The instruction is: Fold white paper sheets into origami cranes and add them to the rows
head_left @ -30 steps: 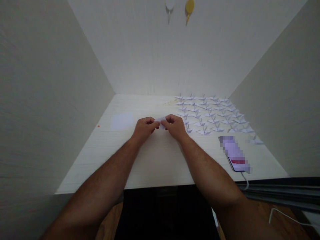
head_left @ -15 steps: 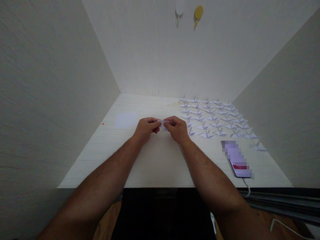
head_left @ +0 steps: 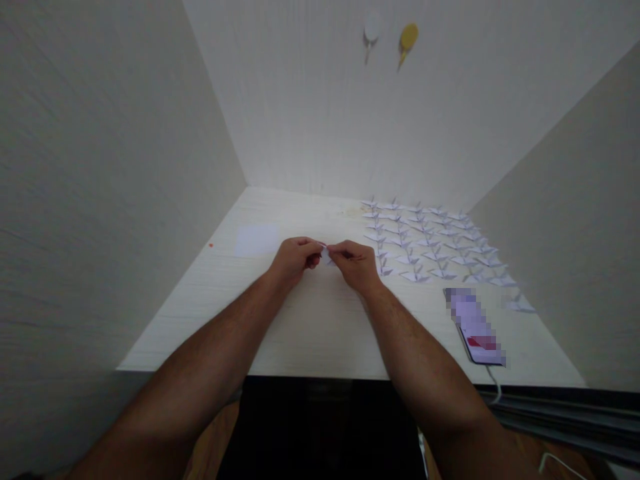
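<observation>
A small piece of folded white paper (head_left: pixel 327 257) is pinched between my two hands above the middle of the table. My left hand (head_left: pixel 299 257) grips its left side with thumb and fingers closed. From the other side, my right hand (head_left: pixel 356 262) pinches its upper edge, the fingertips almost meeting those of the left. Most of the paper is covered by my fingers, so its folds cannot be made out. Just right of my right hand stand rows of folded white paper cranes (head_left: pixel 425 241). A stack or sheet of white paper (head_left: pixel 257 240) lies left of my left hand.
A phone (head_left: pixel 475 327) with a cable (head_left: pixel 494 385) lies at the right front of the white table (head_left: pixel 315 333). One more folded paper piece (head_left: pixel 520 305) sits near the right wall. White (head_left: pixel 371 30) and yellow hooks (head_left: pixel 409 37) hang on the back wall.
The fingertips of both hands have shifted at the paper's upper edge, and less of the paper shows between them. The whole view has tilted slightly.
</observation>
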A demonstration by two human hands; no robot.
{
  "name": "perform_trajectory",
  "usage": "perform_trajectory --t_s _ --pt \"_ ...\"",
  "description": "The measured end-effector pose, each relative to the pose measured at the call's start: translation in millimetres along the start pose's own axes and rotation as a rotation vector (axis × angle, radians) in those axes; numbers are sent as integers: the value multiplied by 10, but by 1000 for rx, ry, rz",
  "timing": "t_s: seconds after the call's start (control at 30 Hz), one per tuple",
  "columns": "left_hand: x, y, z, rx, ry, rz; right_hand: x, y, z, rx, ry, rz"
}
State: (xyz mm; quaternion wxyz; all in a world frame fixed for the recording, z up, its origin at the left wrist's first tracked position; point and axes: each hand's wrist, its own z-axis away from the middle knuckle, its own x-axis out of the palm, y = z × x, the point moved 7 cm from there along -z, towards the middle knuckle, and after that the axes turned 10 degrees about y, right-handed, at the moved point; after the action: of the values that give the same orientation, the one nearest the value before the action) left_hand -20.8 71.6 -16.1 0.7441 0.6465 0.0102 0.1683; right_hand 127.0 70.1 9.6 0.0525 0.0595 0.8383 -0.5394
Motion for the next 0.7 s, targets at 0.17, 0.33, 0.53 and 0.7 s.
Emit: perform_trajectory --t_s 0.17,0.33,0.53,0.7 --pt "-2 -1 -3 -29 -5 25 -19 -37 -7 -78 -26 56" --pt "40 3 41 -78 -71 54 -47 -18 -24 -98 -17 115" --pt "9 29 45 -41 -36 -4 -48 -59 -26 -102 -18 115" --pt "-9 106 29 79 -15 -61 -42 66 -66 155 -29 -50"
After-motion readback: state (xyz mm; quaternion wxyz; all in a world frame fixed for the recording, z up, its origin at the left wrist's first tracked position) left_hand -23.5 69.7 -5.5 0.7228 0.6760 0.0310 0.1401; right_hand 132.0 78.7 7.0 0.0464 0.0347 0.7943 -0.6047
